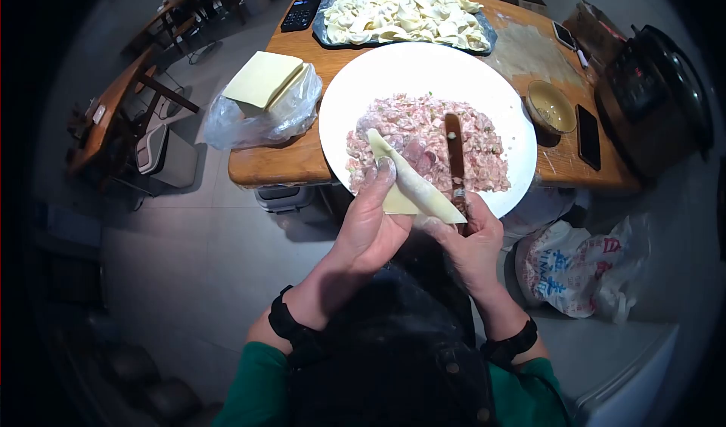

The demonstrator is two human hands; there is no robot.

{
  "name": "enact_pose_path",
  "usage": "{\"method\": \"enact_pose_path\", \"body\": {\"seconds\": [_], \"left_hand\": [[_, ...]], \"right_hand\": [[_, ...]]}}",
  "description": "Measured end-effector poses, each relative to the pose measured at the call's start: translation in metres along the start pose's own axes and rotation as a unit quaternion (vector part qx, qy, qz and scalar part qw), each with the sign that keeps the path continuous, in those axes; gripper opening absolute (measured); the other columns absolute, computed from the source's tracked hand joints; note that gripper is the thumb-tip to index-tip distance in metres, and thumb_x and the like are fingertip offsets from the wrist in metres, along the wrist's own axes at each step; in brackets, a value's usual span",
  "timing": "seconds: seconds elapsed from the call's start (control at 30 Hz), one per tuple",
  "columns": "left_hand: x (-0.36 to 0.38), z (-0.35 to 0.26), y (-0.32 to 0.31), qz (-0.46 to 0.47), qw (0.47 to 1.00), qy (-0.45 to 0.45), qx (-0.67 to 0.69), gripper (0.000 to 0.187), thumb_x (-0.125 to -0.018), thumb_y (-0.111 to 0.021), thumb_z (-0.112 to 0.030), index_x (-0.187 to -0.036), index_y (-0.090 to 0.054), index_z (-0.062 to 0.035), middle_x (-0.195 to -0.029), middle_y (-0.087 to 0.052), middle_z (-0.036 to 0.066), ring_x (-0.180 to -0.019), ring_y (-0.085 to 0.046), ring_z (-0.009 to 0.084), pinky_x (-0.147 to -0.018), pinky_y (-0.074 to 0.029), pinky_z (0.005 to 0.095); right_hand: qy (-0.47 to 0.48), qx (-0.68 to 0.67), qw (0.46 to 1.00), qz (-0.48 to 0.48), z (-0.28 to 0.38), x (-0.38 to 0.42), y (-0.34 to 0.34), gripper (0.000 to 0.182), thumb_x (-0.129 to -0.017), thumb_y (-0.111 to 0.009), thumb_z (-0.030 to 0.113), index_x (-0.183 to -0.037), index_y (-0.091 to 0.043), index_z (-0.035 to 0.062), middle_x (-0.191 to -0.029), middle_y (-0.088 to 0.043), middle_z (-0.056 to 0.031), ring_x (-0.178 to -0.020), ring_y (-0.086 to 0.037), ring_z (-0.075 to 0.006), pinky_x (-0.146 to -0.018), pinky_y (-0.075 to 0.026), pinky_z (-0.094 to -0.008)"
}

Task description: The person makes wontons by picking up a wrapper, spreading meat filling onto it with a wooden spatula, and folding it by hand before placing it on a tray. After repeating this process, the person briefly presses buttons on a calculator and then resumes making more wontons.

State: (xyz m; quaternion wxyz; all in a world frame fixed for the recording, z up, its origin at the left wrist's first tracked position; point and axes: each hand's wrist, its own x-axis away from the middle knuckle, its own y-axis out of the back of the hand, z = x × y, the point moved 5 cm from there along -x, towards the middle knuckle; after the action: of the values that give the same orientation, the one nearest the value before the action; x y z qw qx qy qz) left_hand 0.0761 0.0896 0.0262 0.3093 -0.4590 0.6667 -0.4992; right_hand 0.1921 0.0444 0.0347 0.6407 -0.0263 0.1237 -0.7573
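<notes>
My left hand (376,219) is closed on a wonton wrapper (416,189), its thumb pressed on the partly folded sheet. Any filling inside is hidden by the fold. A brown flat stick (454,151) points up from my right hand (473,238), whose fingers are closed around its lower end. The right thumb is at the wrapper's lower right corner. Just beyond both hands, pink minced meat filling (484,143) with green bits lies in a big white round plate (408,68).
Folded wontons (408,18) fill a dark tray at the back. Square wrappers (263,79) are stacked on a plastic bag at left. A small bowl (550,108), a phone (588,137) and a black cooker (654,94) stand right. A white bag (563,268) sits below the table.
</notes>
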Motion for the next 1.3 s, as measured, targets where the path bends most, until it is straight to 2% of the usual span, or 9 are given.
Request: {"method": "enact_pose_path", "body": {"seconds": [0.23, 0.3, 0.37, 0.43, 0.57, 0.67, 0.83, 1.03, 1.3], "left_hand": [[0.003, -0.005, 0.000, 0.033, 0.994, -0.032, -0.100, 0.023, -0.095, -0.044, -0.013, -0.114, -0.053, -0.0054, -0.107, -0.059, 0.008, -0.104, -0.056, 0.0187, -0.093, -0.043, 0.0347], [0.009, -0.020, -0.008, -0.032, 0.798, -0.075, -0.597, 0.022, -0.091, -0.048, -0.009, -0.109, -0.058, -0.0010, -0.102, -0.062, 0.008, -0.090, -0.060, 0.0192, -0.081, -0.048, 0.0300], [0.011, -0.028, -0.022, 0.105, 0.603, -0.280, -0.740, 0.022, -0.082, -0.057, -0.003, -0.103, -0.061, -0.0010, -0.089, -0.064, 0.011, -0.080, -0.062, 0.0215, -0.071, -0.049, 0.0283], [0.012, -0.025, -0.035, 0.139, 0.478, -0.236, -0.835, 0.029, -0.073, -0.063, -0.001, -0.102, -0.061, -0.0028, -0.089, -0.063, 0.011, -0.080, -0.061, 0.0247, -0.070, -0.049, 0.0303], [0.008, -0.024, -0.039, 0.165, 0.441, -0.249, -0.846, 0.032, -0.069, -0.065, 0.000, -0.100, -0.061, -0.0038, -0.090, -0.062, 0.011, -0.080, -0.060, 0.0280, -0.069, -0.049, 0.0332], [0.004, -0.042, -0.048, 0.133, 0.442, -0.336, -0.821, 0.039, -0.069, -0.065, -0.001, -0.107, -0.060, -0.0057, -0.101, -0.061, 0.010, -0.088, -0.061, 0.0266, -0.072, -0.050, 0.0333], [-0.020, -0.134, -0.042, 0.036, 0.385, -0.431, -0.815, 0.035, -0.073, -0.062, 0.002, -0.107, -0.062, -0.0063, -0.105, -0.062, 0.010, -0.098, -0.060, 0.0261, -0.084, -0.048, 0.0338], [-0.030, -0.224, -0.027, -0.036, 0.222, -0.359, -0.906, 0.011, -0.072, -0.067, -0.008, -0.083, -0.067, -0.0102, -0.087, -0.064, 0.001, -0.083, -0.060, 0.0195, -0.070, -0.049, 0.0310], [-0.044, -0.244, -0.030, 0.062, 0.213, -0.289, -0.931, 0.014, -0.070, -0.068, -0.004, -0.083, -0.066, -0.0098, -0.085, -0.064, 0.003, -0.075, -0.061, 0.0206, -0.065, -0.050, 0.0297]], "right_hand": [[0.141, 0.042, 0.988, -0.043, 0.006, -0.008, 0.010, 0.016, -0.085, -0.060, 0.003, -0.100, -0.063, -0.0023, -0.085, -0.064, -0.0027, -0.074, -0.055, -0.0063, -0.067, -0.045, -0.0212], [0.184, 0.136, 0.973, -0.024, 0.020, -0.020, 0.017, 0.021, -0.080, -0.062, 0.000, -0.102, -0.063, -0.0007, -0.079, -0.065, -0.0064, -0.068, -0.060, -0.0122, -0.062, -0.046, -0.0251], [0.368, 0.367, 0.842, 0.142, 0.049, -0.020, 0.000, 0.035, -0.071, -0.065, -0.002, -0.106, -0.063, 0.0030, -0.081, -0.064, -0.0118, -0.069, -0.063, -0.0202, -0.059, -0.047, -0.0290], [0.375, 0.409, 0.820, 0.142, 0.054, -0.025, 0.000, 0.030, -0.066, -0.065, -0.001, -0.095, -0.064, 0.0048, -0.074, -0.062, -0.0124, -0.063, -0.061, -0.0239, -0.053, -0.046, -0.0311], [0.337, 0.449, 0.807, 0.184, 0.048, -0.042, 0.000, 0.013, -0.067, -0.067, 0.003, -0.069, -0.054, 0.0048, -0.057, -0.054, -0.0089, -0.048, -0.055, -0.0220, -0.044, -0.042, -0.0318], [0.161, 0.361, 0.912, 0.110, 0.036, -0.089, 0.012, 0.013, -0.072, -0.069, 0.007, -0.065, -0.058, 0.0017, -0.057, -0.058, -0.0081, -0.049, -0.053, -0.0112, -0.045, -0.041, -0.0265], [0.121, 0.194, 0.970, -0.082, 0.092, -0.181, 0.024, 0.058, -0.082, -0.066, 0.034, -0.127, -0.047, 0.0035, -0.071, -0.054, 0.0032, -0.061, -0.045, -0.0044, -0.058, -0.038, -0.0190], [0.062, 0.158, 0.985, -0.019, 0.042, -0.135, 0.033, 0.042, -0.092, -0.052, 0.021, -0.129, -0.046, 0.0030, -0.070, -0.058, 0.0020, -0.053, -0.038, -0.0001, -0.047, -0.031, -0.0163], [0.026, 0.187, 0.982, -0.008, 0.010, -0.056, 0.083, 0.033, -0.093, -0.051, 0.015, -0.123, -0.053, 0.0012, -0.069, -0.056, 0.0019, -0.052, -0.039, -0.0006, -0.047, -0.031, -0.0163]]}}
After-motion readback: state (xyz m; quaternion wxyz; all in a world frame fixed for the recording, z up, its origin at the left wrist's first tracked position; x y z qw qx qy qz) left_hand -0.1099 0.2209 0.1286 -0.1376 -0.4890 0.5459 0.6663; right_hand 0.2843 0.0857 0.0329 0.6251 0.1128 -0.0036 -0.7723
